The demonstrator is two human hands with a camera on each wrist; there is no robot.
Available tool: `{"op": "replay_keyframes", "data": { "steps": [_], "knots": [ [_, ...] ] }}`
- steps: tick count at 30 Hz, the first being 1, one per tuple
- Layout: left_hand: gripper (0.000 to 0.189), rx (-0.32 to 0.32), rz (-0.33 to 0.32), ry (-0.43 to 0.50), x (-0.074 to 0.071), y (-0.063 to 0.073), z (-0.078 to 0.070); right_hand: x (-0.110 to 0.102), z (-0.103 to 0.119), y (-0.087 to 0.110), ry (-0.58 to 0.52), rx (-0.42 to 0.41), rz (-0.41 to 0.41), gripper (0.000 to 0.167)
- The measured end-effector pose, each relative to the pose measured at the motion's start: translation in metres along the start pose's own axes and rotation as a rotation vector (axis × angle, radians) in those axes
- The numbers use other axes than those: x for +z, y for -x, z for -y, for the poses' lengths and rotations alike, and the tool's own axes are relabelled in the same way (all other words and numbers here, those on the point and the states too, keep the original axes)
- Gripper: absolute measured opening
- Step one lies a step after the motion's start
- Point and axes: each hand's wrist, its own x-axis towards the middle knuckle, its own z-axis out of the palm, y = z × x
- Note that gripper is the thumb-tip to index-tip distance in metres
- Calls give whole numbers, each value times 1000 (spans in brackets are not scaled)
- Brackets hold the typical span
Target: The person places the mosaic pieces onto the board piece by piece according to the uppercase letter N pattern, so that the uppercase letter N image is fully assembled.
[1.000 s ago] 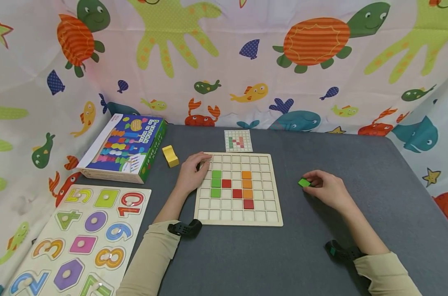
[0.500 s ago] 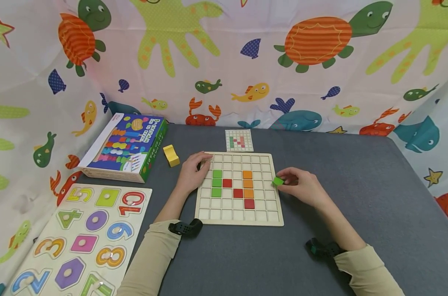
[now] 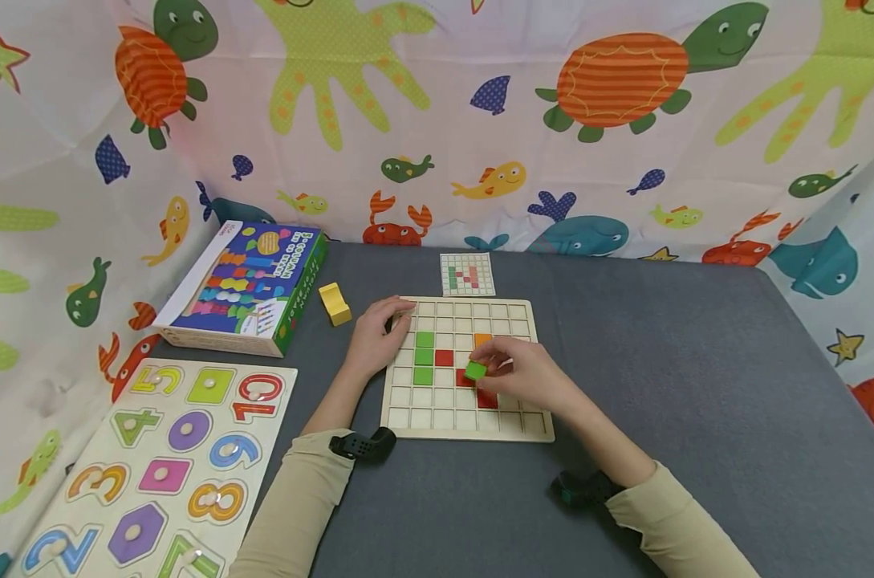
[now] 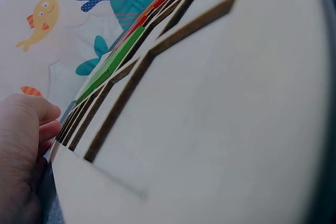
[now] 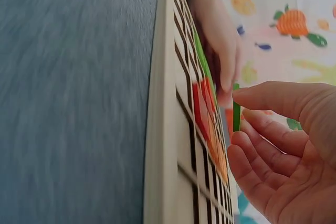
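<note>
A pale wooden grid board [image 3: 468, 431] lies on the grey table. Green squares [image 3: 424, 356] stand in a column on its left part, with a red square [image 3: 444, 358] beside them. My left hand [image 3: 377, 335] holds the board by its far left corner; in the left wrist view its curled fingers [image 4: 50, 129] are at the board's edge. Over the board's middle, my right hand [image 3: 526, 371] pinches a green square tile [image 3: 476, 370] between thumb and fingers. The tile is edge-on in the right wrist view, above the board. This hand hides part of the orange squares [image 3: 482, 339].
A small pattern card [image 3: 468, 274] lies just beyond the board. To the left are a yellow block [image 3: 335, 304], a blue and green box [image 3: 245, 281] and a number puzzle board [image 3: 111, 449]. A printed sea-animal cloth [image 3: 444, 120] hangs behind the table.
My right hand has moved left with the green tile, from the table at the right to over the board's middle. The left hand has stayed at the board's corner.
</note>
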Motion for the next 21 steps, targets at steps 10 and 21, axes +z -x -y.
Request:
{"op": "replay_keyframes", "data": {
  "steps": [10,21],
  "knots": [
    [28,24,-3,-4,1,-1,1,31,16,-15,20,-139,83,27],
    [28,30,-9,-15,0,-1,3,52,29,-23,121,-249,100,18]
  ]
}}
